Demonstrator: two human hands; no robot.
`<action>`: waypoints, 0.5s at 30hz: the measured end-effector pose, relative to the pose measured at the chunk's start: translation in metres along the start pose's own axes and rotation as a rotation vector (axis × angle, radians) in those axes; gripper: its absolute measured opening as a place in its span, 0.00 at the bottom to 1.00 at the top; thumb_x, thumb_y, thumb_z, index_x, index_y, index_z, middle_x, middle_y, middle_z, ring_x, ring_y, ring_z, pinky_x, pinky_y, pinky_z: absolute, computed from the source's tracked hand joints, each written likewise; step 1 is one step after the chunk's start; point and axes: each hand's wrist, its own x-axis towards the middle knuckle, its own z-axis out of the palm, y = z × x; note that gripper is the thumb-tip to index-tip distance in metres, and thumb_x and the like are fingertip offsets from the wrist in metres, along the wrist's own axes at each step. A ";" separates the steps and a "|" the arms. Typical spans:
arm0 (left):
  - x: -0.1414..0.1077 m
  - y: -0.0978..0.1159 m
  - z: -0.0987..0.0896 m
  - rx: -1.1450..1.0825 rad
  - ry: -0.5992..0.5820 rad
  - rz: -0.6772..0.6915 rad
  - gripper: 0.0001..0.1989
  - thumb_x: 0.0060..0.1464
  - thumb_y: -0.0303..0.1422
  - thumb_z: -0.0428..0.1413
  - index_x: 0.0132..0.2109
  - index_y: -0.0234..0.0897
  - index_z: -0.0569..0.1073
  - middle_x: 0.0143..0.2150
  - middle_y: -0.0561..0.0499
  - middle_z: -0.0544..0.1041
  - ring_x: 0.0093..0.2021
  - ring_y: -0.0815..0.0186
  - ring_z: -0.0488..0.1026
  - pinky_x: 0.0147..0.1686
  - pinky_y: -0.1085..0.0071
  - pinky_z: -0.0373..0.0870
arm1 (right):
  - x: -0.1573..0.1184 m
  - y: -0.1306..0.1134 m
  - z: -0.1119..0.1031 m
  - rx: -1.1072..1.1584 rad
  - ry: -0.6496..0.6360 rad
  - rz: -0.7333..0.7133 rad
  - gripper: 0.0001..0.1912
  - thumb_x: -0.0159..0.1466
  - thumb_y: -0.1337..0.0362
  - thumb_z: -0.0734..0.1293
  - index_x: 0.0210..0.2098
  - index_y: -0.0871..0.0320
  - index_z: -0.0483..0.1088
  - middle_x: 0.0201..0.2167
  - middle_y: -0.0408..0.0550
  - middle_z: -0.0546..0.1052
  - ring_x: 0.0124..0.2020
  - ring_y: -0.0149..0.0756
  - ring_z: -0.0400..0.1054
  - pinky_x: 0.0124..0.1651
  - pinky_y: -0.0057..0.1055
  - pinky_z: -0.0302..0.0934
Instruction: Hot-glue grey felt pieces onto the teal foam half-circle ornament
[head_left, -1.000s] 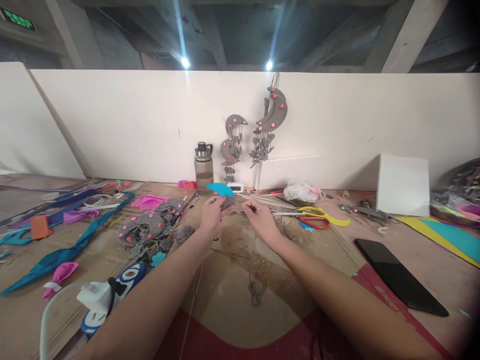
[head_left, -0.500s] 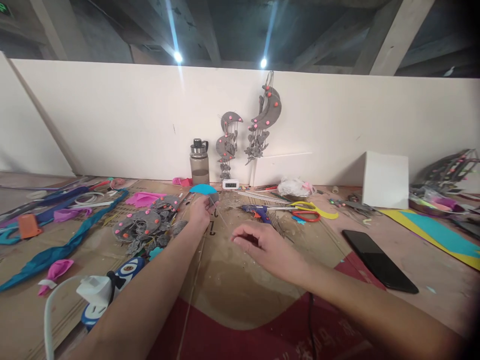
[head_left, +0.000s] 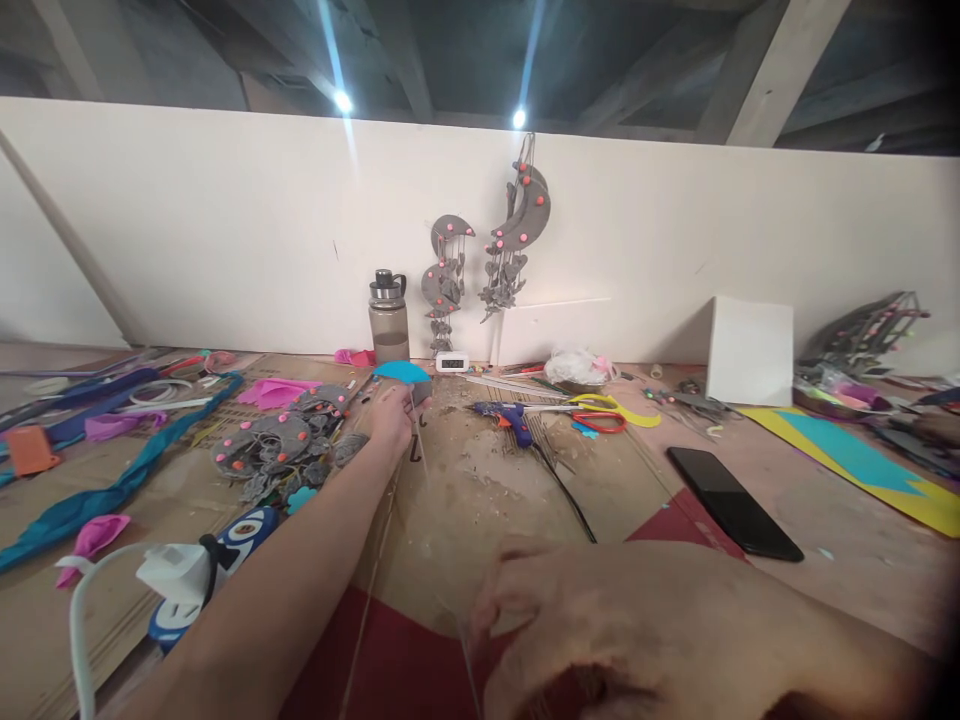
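My left hand (head_left: 393, 412) is closed on a half-round piece (head_left: 403, 373), bright blue on top and grey below, over the middle of the cardboard-covered table. From it a thin pale thread (head_left: 422, 445) runs down towards me, faint in places. My right hand (head_left: 555, 620) is large and blurred, low and close to the camera. Its fingers are curled together at the near stretch of the thread; the fingertips are partly hidden. Left of my left hand lies a pile of grey felt shapes with pink and orange balls (head_left: 274, 440).
A blue glue gun (head_left: 514, 420) and yellow-and-red scissors (head_left: 600, 412) lie beyond my right hand. A black phone (head_left: 733, 502) is at the right. A bottle (head_left: 388, 322) and small clock (head_left: 452, 362) stand by the wall. A power strip (head_left: 255, 535) lies beside my left forearm.
My right hand has drawn back from near the left hand towards the camera, down and to the right, with the thread stretching longer. The left hand keeps its hold; the view has shifted slightly.
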 end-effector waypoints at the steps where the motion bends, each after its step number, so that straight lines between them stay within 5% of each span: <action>1: -0.001 -0.001 0.001 0.002 -0.013 0.013 0.08 0.40 0.27 0.59 0.26 0.35 0.65 0.23 0.55 0.70 0.27 0.70 0.71 0.37 0.64 0.76 | -0.001 0.003 -0.001 -0.012 0.010 0.037 0.12 0.63 0.61 0.64 0.45 0.57 0.73 0.45 0.49 0.75 0.48 0.33 0.67 0.51 0.26 0.58; 6: -0.012 -0.001 0.011 0.095 -0.036 0.129 0.10 0.37 0.29 0.62 0.24 0.34 0.67 0.21 0.58 0.64 0.25 0.73 0.66 0.38 0.65 0.75 | -0.001 0.035 -0.004 -0.135 0.136 0.302 0.17 0.62 0.51 0.64 0.43 0.55 0.74 0.39 0.48 0.76 0.40 0.35 0.69 0.42 0.29 0.59; 9: -0.020 -0.003 0.021 0.189 -0.086 0.249 0.08 0.39 0.31 0.61 0.26 0.35 0.69 0.26 0.56 0.68 0.29 0.73 0.68 0.38 0.69 0.73 | 0.014 0.071 -0.006 -0.153 0.497 0.393 0.13 0.64 0.55 0.62 0.40 0.55 0.72 0.36 0.46 0.75 0.35 0.33 0.68 0.38 0.29 0.58; 15: -0.037 -0.011 0.037 0.476 -0.232 0.476 0.06 0.47 0.35 0.57 0.30 0.37 0.71 0.27 0.55 0.71 0.30 0.70 0.69 0.37 0.72 0.69 | 0.082 0.152 -0.019 0.361 1.245 0.341 0.11 0.56 0.60 0.66 0.35 0.57 0.61 0.35 0.43 0.70 0.38 0.32 0.66 0.46 0.33 0.59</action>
